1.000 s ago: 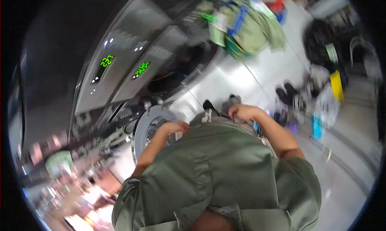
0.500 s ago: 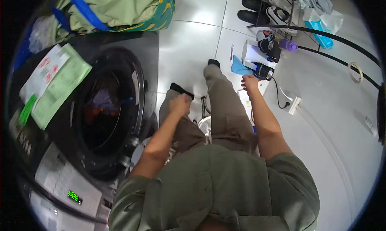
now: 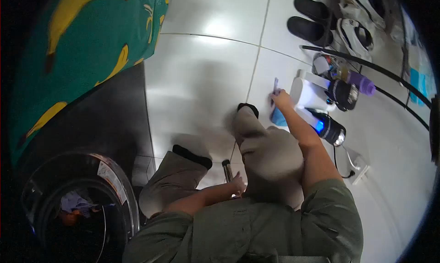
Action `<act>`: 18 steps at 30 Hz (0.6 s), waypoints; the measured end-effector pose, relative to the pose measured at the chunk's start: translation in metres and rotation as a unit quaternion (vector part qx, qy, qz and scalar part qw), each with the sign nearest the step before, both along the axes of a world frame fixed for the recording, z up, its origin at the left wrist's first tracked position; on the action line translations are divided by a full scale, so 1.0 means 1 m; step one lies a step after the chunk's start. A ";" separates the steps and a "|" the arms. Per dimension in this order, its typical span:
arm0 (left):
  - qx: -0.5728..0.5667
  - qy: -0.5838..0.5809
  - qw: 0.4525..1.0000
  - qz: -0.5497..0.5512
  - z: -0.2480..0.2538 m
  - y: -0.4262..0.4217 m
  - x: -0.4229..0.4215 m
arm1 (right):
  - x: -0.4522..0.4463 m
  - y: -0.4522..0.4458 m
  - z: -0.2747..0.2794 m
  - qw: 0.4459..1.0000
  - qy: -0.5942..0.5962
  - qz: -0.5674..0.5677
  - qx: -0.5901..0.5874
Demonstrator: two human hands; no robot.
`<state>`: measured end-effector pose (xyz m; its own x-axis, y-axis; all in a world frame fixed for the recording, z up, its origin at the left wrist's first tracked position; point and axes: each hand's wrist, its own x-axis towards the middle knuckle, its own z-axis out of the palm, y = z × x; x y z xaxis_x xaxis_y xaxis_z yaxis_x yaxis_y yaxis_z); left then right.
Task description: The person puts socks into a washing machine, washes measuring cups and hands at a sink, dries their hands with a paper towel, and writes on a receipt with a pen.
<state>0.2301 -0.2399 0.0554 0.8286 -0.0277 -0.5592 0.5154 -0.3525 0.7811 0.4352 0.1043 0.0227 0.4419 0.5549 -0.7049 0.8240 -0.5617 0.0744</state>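
My right hand reaches down to the floor beside my foot, its fingers closed at the near end of a thin, pale, pen-like object. Just below that hand lies a blue cloth, partly covered by my forearm. To its right are a white box-shaped device and two black headlamp-like lights, one glowing blue. My left hand is low between my legs, near a shiny metal bar with a dark tip. Its fingers are mostly hidden and blurred.
A front-loading washer with clothes inside stands at left, under a green banana-print bag. Black slippers, sneakers, a black rack rail and a purple bottle are at right. A power plug strip sits by the wall.
My body has leaned lower and forward. My right hand has moved from beside the black light to the thin object. My left hand has dropped from my knee to between my legs.
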 end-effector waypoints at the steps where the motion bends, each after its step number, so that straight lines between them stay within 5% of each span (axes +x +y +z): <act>1: -0.006 0.011 1.000 0.002 -0.007 0.006 -0.002 | 0.001 0.000 -0.011 1.000 0.006 0.008 0.001; 5: 0.006 0.051 0.998 0.030 -0.023 0.035 -0.010 | 0.002 0.012 -0.030 0.999 0.040 0.010 0.003; 9: 0.061 0.096 0.992 0.062 -0.014 0.089 -0.021 | -0.022 0.044 0.022 0.984 0.080 0.004 0.156; 12: 0.123 0.141 0.978 0.088 0.006 0.149 -0.031 | -0.043 0.074 0.079 0.930 0.197 -0.068 0.301; 16: 0.182 0.227 0.952 0.097 0.060 0.237 -0.052 | -0.051 0.112 0.126 0.820 0.269 -0.008 0.504; 18: 0.196 0.276 0.933 0.119 0.105 0.272 -0.071 | -0.053 0.118 0.160 0.749 0.455 -0.136 0.462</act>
